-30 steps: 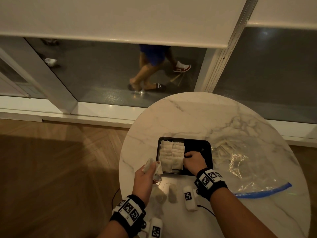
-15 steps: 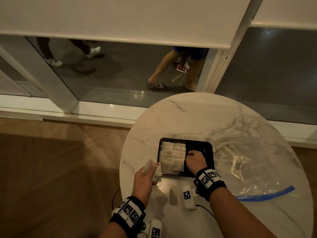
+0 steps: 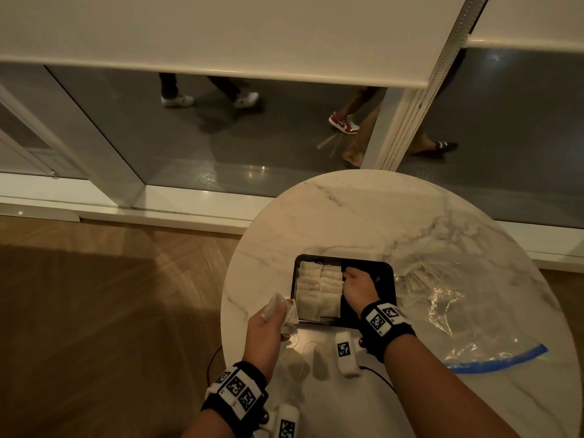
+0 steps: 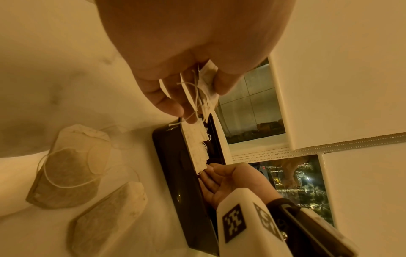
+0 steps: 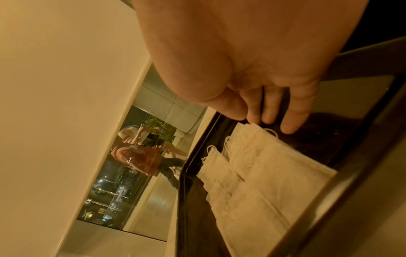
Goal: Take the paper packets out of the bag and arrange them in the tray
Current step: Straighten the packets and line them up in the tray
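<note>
- Two columns of paper packets (image 3: 319, 289) are lying in the black tray (image 3: 368, 266), filling the side farthest from the bag (image 3: 458, 311)
- The right hand (image 3: 358, 287) is touching that stack, fingers extended
- The left hand (image 3: 268, 327) is gripping spare packets (image 3: 278, 308) beside the tray
- Two loose packets (image 4: 87, 179) are waiting on the bench (image 3: 363, 216); the bag's contents are unclear

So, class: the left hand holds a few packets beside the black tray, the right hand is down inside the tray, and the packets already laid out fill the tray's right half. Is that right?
One slip: the laid-out packets fill the left half of the tray, not the right. The head view shows it. The left hand does hold packets beside the tray, and the right hand is inside it.
</note>
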The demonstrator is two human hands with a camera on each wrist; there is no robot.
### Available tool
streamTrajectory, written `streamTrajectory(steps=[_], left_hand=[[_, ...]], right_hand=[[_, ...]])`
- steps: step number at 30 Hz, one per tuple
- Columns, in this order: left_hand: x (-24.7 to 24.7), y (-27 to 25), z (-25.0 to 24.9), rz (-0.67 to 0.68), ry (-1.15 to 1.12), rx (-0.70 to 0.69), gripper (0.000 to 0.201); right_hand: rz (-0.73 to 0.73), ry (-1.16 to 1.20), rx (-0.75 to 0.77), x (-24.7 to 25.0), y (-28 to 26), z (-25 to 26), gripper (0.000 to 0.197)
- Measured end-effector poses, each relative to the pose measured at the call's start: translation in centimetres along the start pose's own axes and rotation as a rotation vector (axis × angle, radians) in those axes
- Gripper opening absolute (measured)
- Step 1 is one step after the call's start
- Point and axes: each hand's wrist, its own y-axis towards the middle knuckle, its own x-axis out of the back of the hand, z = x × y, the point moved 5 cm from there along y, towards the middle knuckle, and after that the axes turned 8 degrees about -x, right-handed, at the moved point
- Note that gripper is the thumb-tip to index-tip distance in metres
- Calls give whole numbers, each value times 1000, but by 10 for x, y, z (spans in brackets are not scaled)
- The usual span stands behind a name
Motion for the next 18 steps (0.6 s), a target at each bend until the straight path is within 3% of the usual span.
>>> streamTrajectory(steps=[4, 7, 9, 11, 14, 18], left_hand=[[-1, 0, -2, 6, -18, -6, 25], [-4, 0, -3, 34, -23, -3, 27], [-9, 0, -5, 60, -41, 7, 30], [-14, -1, -9, 86, -61, 6, 35], [-23, -5, -16, 134, -78, -6, 39], [-29, -7, -21, 165, -91, -12, 40]], right_hand=[[-111, 16, 15, 16, -22, 5, 50], [-152, 60, 129, 23, -45, 9, 40], [-84, 76, 199, 20, -66, 13, 25], [72, 80, 221, 12, -91, 16, 12], [332, 99, 165, -6, -119, 14, 17], [391, 241, 163, -14, -128, 10, 19]])
